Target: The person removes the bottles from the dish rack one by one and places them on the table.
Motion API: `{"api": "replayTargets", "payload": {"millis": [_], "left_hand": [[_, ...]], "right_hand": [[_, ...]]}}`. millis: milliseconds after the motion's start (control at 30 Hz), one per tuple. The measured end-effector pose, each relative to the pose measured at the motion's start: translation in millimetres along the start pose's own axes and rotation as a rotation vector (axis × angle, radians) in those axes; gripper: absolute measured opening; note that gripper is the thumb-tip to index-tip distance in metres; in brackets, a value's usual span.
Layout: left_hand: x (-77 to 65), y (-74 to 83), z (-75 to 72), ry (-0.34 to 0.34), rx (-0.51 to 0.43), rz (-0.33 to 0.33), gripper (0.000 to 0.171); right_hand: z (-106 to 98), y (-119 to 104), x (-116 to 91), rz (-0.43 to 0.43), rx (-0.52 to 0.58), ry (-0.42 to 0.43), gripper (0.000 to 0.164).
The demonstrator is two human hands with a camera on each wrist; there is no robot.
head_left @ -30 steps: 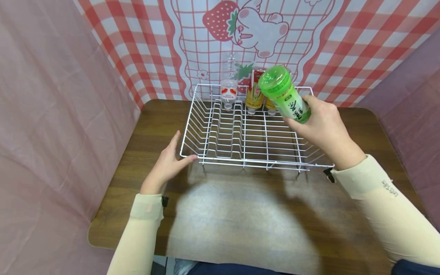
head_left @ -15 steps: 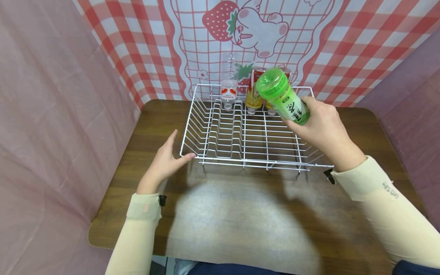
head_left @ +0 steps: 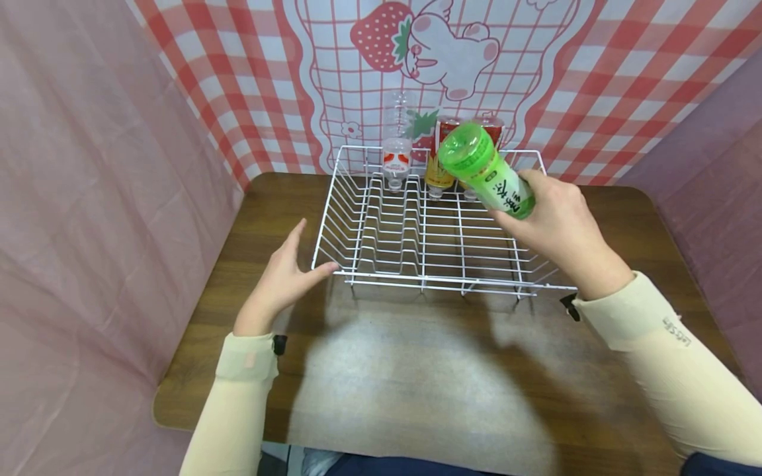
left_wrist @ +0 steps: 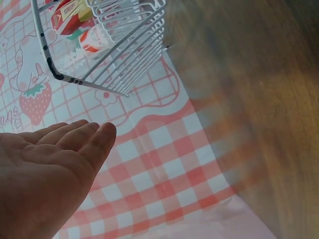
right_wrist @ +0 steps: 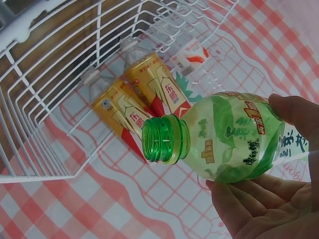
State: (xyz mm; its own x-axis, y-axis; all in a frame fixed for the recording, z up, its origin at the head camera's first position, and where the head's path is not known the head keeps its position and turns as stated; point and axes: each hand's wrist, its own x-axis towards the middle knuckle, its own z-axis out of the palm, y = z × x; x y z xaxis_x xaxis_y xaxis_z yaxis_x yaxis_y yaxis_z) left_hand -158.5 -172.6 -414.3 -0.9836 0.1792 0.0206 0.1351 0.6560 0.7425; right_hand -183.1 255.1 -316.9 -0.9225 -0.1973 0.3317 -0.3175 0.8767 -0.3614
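My right hand [head_left: 559, 211] grips a green plastic bottle [head_left: 488, 172] above the right part of a white wire dish rack [head_left: 440, 281]. Its base points up and to the left in the head view. In the right wrist view, the green bottle's mouth has no cap. My left hand [head_left: 282, 281] has its fingers spread at the rack's front left corner, holding nothing; whether the thumb touches the rim I cannot tell. Along the rack's back, necks down, stand a clear bottle [head_left: 396, 162] with a red and white label and two yellow-and-red bottles [right_wrist: 152, 79], partly hidden by the green one in the head view.
The rack stands on a brown wooden table [head_left: 232, 264]. A red-and-white checked cloth [head_left: 631, 79] hangs right behind the bottles. Pink curtains [head_left: 89, 231] close in the left and right sides.
My right hand has tilted the green bottle slightly, its base moving left and down in the head view. My left hand has drawn a little left, away from the rack's corner.
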Motion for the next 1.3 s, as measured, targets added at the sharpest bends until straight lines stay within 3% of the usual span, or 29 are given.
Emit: {"api": "replayTargets", "payload": {"millis": [1300], "left_hand": [[7.9, 31.5, -16.7, -0.008, 0.046, 0.061, 0.113]], "right_hand": [[-4.2, -12.8, -4.5, -0.058, -0.024, -0.005, 0.055]]}}
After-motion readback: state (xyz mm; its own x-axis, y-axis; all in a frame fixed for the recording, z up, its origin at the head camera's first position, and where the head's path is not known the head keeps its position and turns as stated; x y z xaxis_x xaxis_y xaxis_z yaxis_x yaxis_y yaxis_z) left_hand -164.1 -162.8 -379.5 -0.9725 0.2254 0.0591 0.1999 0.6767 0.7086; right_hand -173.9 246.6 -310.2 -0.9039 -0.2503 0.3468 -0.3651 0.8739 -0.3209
